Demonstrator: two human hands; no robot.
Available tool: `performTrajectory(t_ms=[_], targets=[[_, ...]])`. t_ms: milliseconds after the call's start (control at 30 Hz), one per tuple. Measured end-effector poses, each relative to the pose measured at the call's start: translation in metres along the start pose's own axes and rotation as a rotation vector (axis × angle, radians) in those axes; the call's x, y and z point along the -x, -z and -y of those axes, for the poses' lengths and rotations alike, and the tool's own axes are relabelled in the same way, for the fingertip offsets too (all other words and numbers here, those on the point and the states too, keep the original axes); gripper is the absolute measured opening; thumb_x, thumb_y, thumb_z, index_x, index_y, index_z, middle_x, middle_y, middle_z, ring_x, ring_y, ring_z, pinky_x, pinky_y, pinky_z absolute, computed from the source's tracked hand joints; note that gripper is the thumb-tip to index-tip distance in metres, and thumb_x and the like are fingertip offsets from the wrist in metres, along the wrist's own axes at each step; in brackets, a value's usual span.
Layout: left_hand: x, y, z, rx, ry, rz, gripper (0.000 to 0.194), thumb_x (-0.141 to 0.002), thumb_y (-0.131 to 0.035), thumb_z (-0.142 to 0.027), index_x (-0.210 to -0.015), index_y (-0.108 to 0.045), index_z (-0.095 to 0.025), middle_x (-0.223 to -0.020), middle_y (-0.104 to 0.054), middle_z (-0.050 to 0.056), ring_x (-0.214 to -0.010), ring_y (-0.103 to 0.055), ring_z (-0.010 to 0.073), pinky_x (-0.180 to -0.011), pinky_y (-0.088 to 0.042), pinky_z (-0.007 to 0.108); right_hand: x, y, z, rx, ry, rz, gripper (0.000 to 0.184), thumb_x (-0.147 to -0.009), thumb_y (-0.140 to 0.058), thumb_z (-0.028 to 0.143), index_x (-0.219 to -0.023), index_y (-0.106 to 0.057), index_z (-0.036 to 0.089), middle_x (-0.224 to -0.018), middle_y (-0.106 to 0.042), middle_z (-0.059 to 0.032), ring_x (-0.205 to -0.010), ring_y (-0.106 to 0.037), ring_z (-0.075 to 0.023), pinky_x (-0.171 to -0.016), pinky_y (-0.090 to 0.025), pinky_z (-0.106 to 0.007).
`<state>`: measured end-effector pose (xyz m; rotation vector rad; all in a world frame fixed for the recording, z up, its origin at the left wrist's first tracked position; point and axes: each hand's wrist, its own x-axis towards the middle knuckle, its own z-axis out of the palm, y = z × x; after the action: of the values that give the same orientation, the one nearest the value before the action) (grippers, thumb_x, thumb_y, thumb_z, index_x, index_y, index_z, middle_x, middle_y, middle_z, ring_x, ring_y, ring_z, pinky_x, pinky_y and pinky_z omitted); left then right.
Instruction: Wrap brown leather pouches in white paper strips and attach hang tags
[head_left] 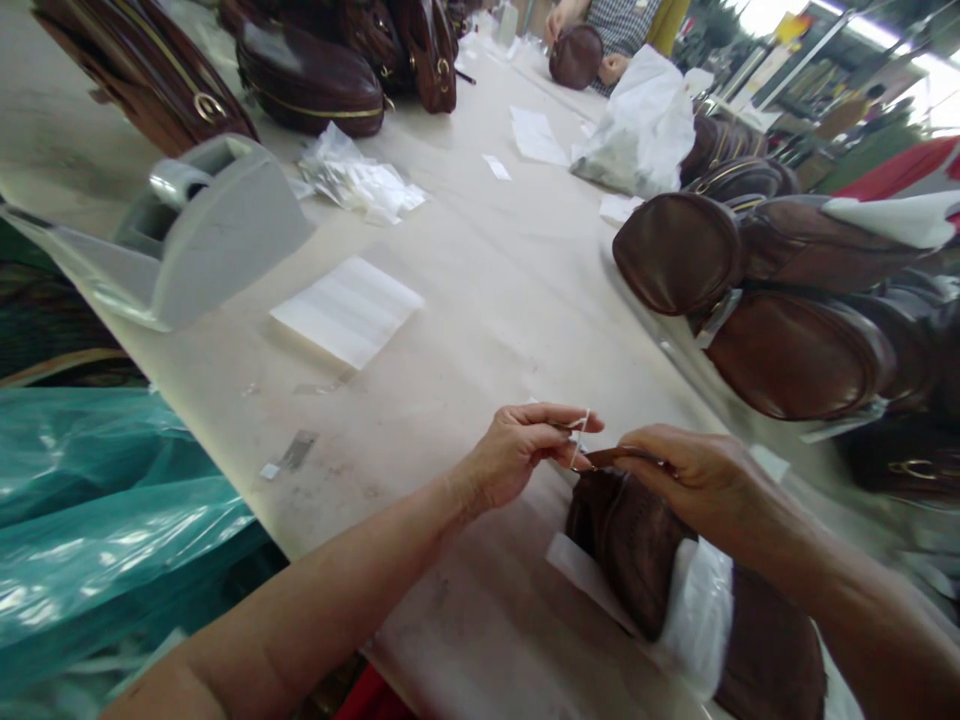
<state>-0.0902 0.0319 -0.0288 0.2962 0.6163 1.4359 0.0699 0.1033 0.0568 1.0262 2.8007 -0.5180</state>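
Observation:
My left hand (514, 452) pinches a thin white string (582, 438), which loops over its fingers and runs down to a small metal fitting. Close beside it, my right hand (701, 478) is closed on a narrow brown leather strap (613, 456). Just below both hands lies a dark brown leather bag (637, 555), its top end at the fittings. Translucent white wrapping (701, 610) goes around the bag's middle. Where the string meets the strap is small and partly hidden by my fingers.
A grey tape dispenser (225, 225) stands on the table's left, near a white paper stack (349, 310). Brown bags (795, 350) crowd the right side; others (311, 75) sit at the far left. Teal plastic (112, 530) hangs beside the table edge. Across the table a person holds a round brown piece (576, 57).

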Motion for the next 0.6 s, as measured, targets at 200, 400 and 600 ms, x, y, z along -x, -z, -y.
performTrajectory(t_ms=[200, 400, 600], targets=[[0.000, -0.001, 0.013, -0.079, -0.025, 0.035, 0.039, -0.051, -0.082, -0.020, -0.088, -0.072, -0.016, -0.075, -0.069, 0.002, -0.061, -0.062, 0.0138, -0.056, -0.052, 0.027, -0.007, -0.011, 0.009, -0.128, 0.110, -0.148, 0.018, -0.085, -0.048, 0.022, -0.079, -0.065, 0.021, -0.070, -0.065, 0.0000, -0.061, -0.059, -0.0114, -0.056, -0.041, -0.020], [0.001, -0.001, 0.015, -0.093, -0.103, 0.028, 0.046, -0.048, -0.087, -0.025, -0.091, -0.072, -0.017, -0.071, -0.068, 0.000, -0.066, -0.062, 0.0119, -0.071, -0.051, 0.029, -0.008, -0.024, 0.014, -0.135, 0.047, -0.310, 0.014, -0.083, -0.053, 0.028, -0.072, -0.058, 0.020, -0.058, -0.058, 0.0042, -0.049, -0.053, -0.0086, -0.049, -0.037, -0.018], [0.006, -0.004, 0.010, -0.228, -0.110, 0.066, 0.042, -0.050, -0.086, -0.029, -0.087, -0.073, -0.015, -0.082, -0.069, 0.002, -0.076, -0.063, 0.0141, -0.076, -0.051, 0.028, -0.003, -0.038, 0.009, -0.218, -0.023, -0.466, 0.025, -0.082, -0.056, 0.046, -0.079, -0.052, 0.021, -0.059, -0.056, 0.0049, -0.048, -0.051, -0.0097, -0.048, -0.040, -0.020]])
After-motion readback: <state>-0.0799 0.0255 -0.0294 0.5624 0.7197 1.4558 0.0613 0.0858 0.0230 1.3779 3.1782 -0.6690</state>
